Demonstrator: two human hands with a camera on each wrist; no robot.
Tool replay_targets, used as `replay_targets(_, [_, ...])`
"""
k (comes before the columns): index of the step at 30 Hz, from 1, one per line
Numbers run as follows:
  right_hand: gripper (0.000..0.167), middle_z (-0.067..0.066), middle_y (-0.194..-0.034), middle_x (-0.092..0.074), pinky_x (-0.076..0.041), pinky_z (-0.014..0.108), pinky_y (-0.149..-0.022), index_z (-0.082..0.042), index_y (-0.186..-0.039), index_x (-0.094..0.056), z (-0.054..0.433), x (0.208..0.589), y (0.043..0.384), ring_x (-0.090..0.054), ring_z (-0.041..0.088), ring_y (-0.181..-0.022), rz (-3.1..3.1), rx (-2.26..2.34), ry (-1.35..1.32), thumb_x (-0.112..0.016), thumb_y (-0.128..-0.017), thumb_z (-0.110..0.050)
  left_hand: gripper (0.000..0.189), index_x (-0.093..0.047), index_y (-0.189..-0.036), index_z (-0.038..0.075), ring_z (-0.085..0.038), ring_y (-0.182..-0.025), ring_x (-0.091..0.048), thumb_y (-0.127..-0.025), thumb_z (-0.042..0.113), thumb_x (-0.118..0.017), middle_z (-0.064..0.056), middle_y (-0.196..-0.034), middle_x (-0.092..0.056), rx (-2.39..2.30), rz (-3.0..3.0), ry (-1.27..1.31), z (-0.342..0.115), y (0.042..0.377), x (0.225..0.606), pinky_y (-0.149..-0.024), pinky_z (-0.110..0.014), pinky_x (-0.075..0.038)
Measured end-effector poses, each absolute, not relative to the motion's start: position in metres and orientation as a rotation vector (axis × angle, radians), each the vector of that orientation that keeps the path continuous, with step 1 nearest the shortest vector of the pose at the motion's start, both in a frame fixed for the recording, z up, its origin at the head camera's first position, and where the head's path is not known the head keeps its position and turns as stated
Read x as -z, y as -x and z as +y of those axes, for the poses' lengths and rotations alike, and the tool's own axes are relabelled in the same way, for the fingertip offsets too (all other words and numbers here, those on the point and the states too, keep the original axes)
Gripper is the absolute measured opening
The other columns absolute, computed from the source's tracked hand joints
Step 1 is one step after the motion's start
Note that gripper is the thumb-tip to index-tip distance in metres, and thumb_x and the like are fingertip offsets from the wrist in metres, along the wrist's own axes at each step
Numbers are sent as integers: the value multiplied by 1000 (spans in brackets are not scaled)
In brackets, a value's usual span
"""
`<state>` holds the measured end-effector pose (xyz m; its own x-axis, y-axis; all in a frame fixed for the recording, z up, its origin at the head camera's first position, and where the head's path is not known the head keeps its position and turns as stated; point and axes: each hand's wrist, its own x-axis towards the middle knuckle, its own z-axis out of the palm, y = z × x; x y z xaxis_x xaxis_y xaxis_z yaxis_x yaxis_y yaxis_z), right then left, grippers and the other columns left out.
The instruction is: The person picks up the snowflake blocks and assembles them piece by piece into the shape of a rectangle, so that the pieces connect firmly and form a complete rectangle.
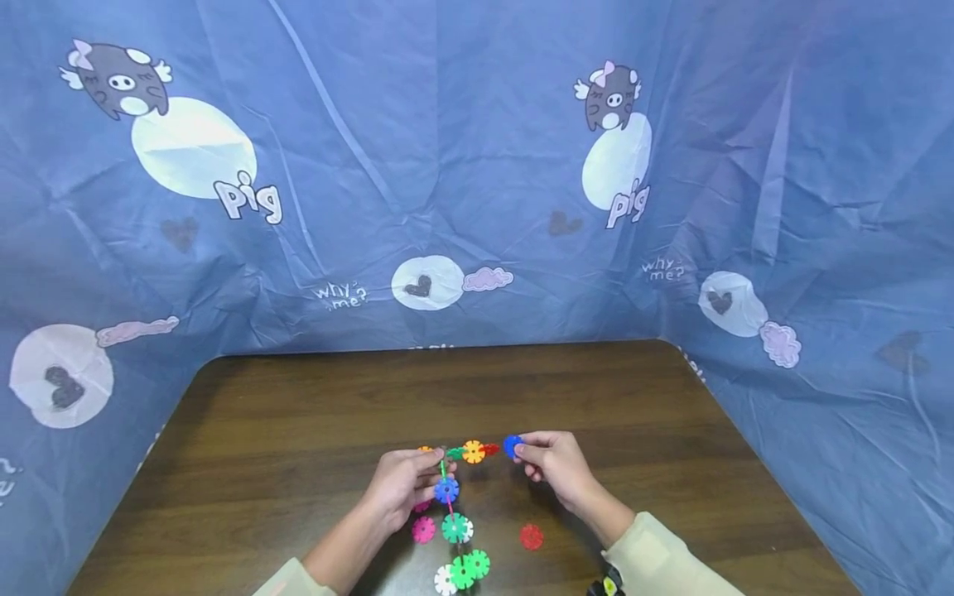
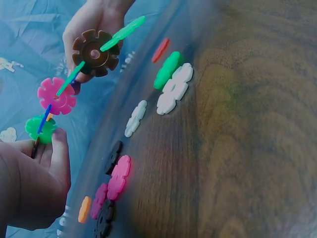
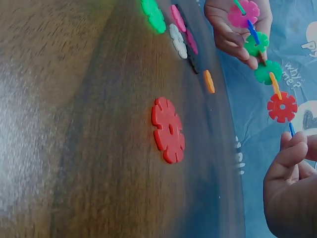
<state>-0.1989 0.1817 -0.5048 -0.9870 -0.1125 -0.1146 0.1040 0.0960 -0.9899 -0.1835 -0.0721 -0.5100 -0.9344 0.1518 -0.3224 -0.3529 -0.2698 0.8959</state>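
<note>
A chain of notched plastic flower discs, linked edge to edge, is held up above the table. My left hand (image 1: 402, 488) grips it near its bend, close by a green disc (image 2: 42, 130). One arm of the chain comes toward me through a blue disc (image 1: 446, 490) and a green disc (image 1: 454, 528). The other reaches right through a yellow-orange disc (image 1: 473, 452) to a red disc (image 3: 282, 107). My right hand (image 1: 559, 468) pinches a blue disc (image 1: 513, 447) between thumb and fingers, right at that red end.
Loose discs lie on the brown wooden table (image 1: 298, 406): a red one (image 3: 168, 130) near my right forearm, a pink one (image 1: 423, 530), a white one (image 1: 445, 579) and several others below the chain. A blue printed cloth (image 1: 447, 165) stands around the table's far sides.
</note>
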Motion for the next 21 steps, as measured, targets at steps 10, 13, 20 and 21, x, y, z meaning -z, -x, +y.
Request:
replay_targets(10, [22,9,-74,-68,-45,18,-45,16,-106,-67,181,509,201,-52,10,-55,2186,2019,-2,-68,-90,1,21,-67,-107,-10,-15,-69,-69,-95,9,-66,-14,-86,-74,-2269,1638,247,-67,185,513,-66,-26,-61])
replay_targets(13, [22,8,-73,-67,-45,18,-45,16,-106,-67,181,510,201,-51,10,-54,2177,2031,-13,-68,-91,0,21,-67,-107,-9,-15,-70,-69,-96,8,-66,-14,-86,-74,-2271,1636,250,-66,186,513,-68,-27,-61])
replay_targets(20, [20,7,-70,-65,-43,17,-44,16,-103,-67,181,509,199,-51,9,-54,2153,2037,-41,-68,-89,3,25,-66,-109,-12,-17,-73,-71,-95,9,-66,-16,-88,-74,-2273,1648,246,-63,185,513,-68,-27,-61])
replay_targets(21, [19,7,-70,-65,-43,17,-44,16,-103,-67,182,509,199,-50,9,-54,2149,2039,-40,-68,-88,3,26,-66,-110,-12,-17,-73,-71,-95,9,-67,-16,-87,-74,-2272,1653,247,-63,185,513,-67,-27,-61])
